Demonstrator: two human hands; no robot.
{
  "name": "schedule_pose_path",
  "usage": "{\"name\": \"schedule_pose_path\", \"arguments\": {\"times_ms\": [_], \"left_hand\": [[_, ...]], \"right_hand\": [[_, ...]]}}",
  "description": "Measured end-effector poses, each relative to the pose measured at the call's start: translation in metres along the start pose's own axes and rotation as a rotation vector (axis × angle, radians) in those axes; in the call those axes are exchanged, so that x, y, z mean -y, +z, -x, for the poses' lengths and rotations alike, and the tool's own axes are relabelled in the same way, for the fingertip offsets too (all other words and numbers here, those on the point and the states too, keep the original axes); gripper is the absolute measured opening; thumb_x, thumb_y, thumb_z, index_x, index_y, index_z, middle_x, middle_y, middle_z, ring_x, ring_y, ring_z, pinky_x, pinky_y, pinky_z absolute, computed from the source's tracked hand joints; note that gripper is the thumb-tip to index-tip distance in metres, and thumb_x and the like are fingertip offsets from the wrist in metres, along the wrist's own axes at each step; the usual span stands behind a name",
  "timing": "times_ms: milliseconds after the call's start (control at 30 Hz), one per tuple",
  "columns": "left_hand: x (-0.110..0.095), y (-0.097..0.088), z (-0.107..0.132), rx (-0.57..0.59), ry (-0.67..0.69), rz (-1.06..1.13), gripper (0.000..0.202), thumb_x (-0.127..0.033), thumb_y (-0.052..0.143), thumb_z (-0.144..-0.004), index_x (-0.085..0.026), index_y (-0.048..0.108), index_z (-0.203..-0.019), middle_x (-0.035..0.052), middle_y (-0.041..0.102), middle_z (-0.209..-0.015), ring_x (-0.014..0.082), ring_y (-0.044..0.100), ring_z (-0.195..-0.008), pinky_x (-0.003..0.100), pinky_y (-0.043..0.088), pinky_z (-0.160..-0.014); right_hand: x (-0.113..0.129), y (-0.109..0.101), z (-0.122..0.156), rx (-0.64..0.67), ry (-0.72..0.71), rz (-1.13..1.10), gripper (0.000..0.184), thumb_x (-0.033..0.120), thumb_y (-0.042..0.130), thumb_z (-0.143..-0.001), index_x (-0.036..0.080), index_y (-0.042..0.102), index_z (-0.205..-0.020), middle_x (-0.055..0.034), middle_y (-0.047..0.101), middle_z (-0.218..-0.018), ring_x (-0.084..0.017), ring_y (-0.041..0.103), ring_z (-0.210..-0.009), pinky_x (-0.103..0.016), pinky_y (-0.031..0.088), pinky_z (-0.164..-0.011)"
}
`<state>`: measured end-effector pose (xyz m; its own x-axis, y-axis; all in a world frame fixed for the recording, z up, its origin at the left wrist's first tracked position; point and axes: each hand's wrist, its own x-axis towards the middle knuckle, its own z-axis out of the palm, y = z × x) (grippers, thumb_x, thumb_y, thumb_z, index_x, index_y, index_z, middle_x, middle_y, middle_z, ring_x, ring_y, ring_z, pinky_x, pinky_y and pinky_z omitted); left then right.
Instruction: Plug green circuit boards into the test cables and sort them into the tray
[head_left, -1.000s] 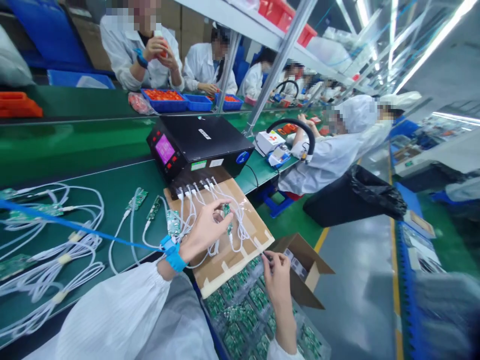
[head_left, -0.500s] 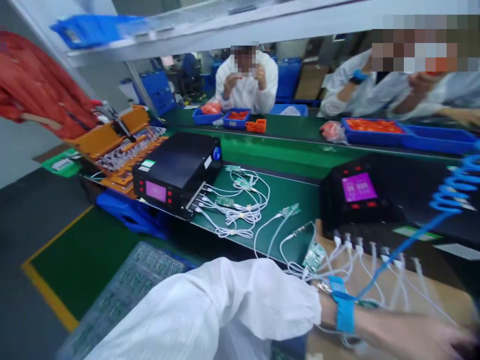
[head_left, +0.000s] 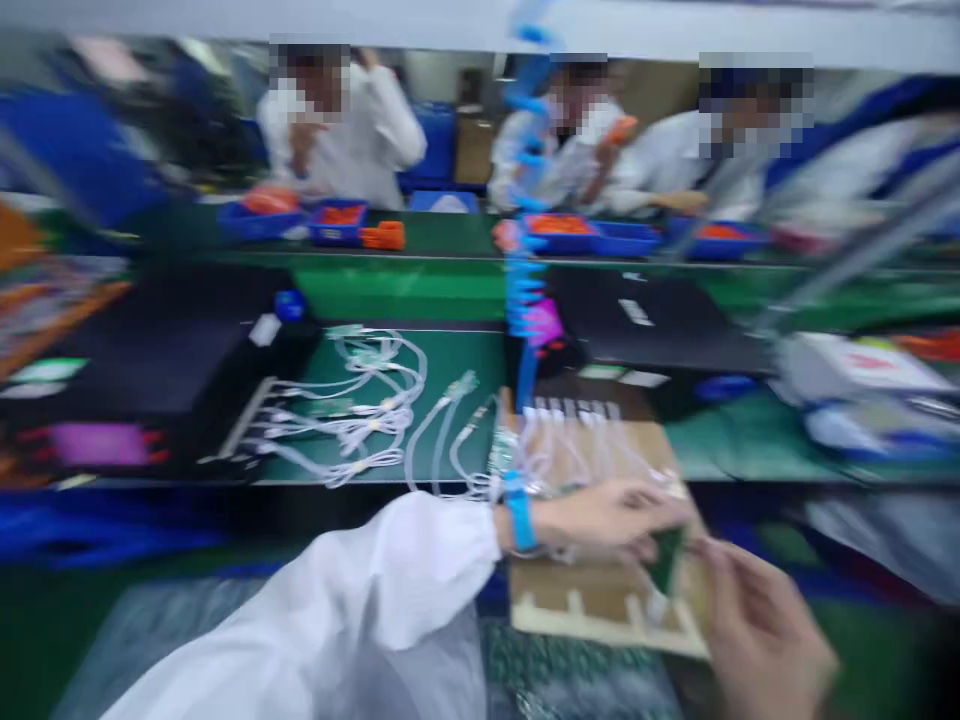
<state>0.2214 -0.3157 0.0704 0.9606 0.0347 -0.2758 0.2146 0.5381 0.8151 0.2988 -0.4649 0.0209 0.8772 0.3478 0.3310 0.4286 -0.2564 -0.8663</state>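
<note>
My left hand, with a blue strap round the wrist, reaches over the cardboard sheet. Its thumb and fingers are closed on a small green circuit board. From the right, my right hand comes up to the board's other side with its fingers pinched together; motion blur hides what lies between them. A white cable end shows just under the board. White cables with plugs lie in a row along the far part of the cardboard.
Black test boxes with pink screens stand at left and right. Coiled cables with boards lie between them. A blue coiled cord hangs in front. Clear trays of boards sit below. Co-workers sit opposite behind blue bins.
My view has swung to the right. My left hand, blurred at the lower right edge before, is now on a circuit board near the middle, and my right hand has come into view.
</note>
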Motion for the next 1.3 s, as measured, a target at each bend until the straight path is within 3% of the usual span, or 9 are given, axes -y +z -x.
{"name": "schedule_pose_path", "arguments": {"times_ms": [33, 100, 200, 300, 667, 1033, 1300], "left_hand": [[0.0, -0.002, 0.002, -0.011, 0.039, -0.009, 0.048, -0.058, 0.081, -0.08, -0.015, 0.063, -0.089, -0.0032, 0.057, -0.064, 0.0068, 0.049, -0.052, 0.019, 0.038, -0.05], [0.002, -0.009, 0.0, 0.025, 0.081, 0.038, 0.056, -0.065, 0.081, -0.076, -0.016, 0.059, -0.092, -0.0061, 0.051, -0.063, 0.0055, 0.042, -0.053, 0.018, 0.033, -0.05], [0.004, -0.015, -0.007, 0.088, 0.05, 0.095, 0.065, -0.071, 0.084, -0.068, -0.017, 0.054, -0.089, -0.009, 0.042, -0.062, 0.0049, 0.033, -0.053, 0.019, 0.025, -0.048], [0.006, -0.013, -0.006, 0.104, 0.028, 0.068, 0.064, -0.071, 0.081, -0.071, -0.016, 0.053, -0.086, -0.0093, 0.037, -0.062, 0.0052, 0.029, -0.054, 0.019, 0.022, -0.049], [0.013, -0.007, -0.005, 0.171, 0.038, 0.035, 0.054, -0.065, 0.075, -0.084, -0.015, 0.059, -0.095, -0.0086, 0.035, -0.066, 0.0066, 0.026, -0.056, 0.02, 0.023, -0.051], [0.005, 0.003, 0.005, 0.122, 0.014, 0.052, 0.061, -0.069, 0.081, -0.074, -0.016, 0.055, -0.087, -0.009, 0.037, -0.063, 0.0053, 0.025, -0.054, 0.021, 0.024, -0.049], [0.012, -0.005, 0.002, 0.116, 0.009, 0.039, 0.061, -0.068, 0.083, -0.073, -0.015, 0.062, -0.095, -0.0088, 0.037, -0.065, 0.0056, 0.026, -0.055, 0.021, 0.024, -0.049]], "right_hand": [[0.003, -0.014, 0.005, -0.021, -0.036, -0.006, 0.037, 0.061, 0.078, -0.081, 0.025, 0.077, -0.089, -0.0116, 0.077, -0.085, -0.026, 0.074, -0.074, -0.042, 0.062, -0.069], [0.006, -0.025, 0.009, 0.067, -0.105, -0.086, 0.028, 0.05, 0.077, -0.086, 0.022, 0.078, -0.088, -0.008, 0.077, -0.084, -0.023, 0.074, -0.075, -0.039, 0.062, -0.072], [0.006, -0.021, 0.003, 0.095, -0.216, -0.176, 0.01, 0.03, 0.075, -0.091, 0.024, 0.08, -0.096, -0.0047, 0.075, -0.087, -0.019, 0.071, -0.08, -0.034, 0.06, -0.073], [0.005, -0.016, 0.002, 0.057, -0.278, -0.197, 0.012, 0.022, 0.074, -0.091, 0.026, 0.081, -0.101, -0.0045, 0.072, -0.089, -0.019, 0.069, -0.084, -0.033, 0.058, -0.073], [0.008, -0.018, 0.004, 0.029, -0.259, -0.1, 0.012, 0.023, 0.072, -0.095, 0.026, 0.079, -0.104, -0.0051, 0.068, -0.096, -0.02, 0.068, -0.088, -0.035, 0.058, -0.079], [0.012, -0.023, 0.004, 0.096, -0.234, -0.102, 0.011, 0.025, 0.07, -0.096, 0.025, 0.079, -0.103, -0.0056, 0.066, -0.096, -0.019, 0.066, -0.088, -0.033, 0.056, -0.078], [0.018, -0.024, 0.002, 0.104, -0.246, -0.091, 0.012, 0.026, 0.07, -0.096, 0.026, 0.079, -0.104, -0.0058, 0.067, -0.096, -0.019, 0.066, -0.088, -0.032, 0.056, -0.077]]}}
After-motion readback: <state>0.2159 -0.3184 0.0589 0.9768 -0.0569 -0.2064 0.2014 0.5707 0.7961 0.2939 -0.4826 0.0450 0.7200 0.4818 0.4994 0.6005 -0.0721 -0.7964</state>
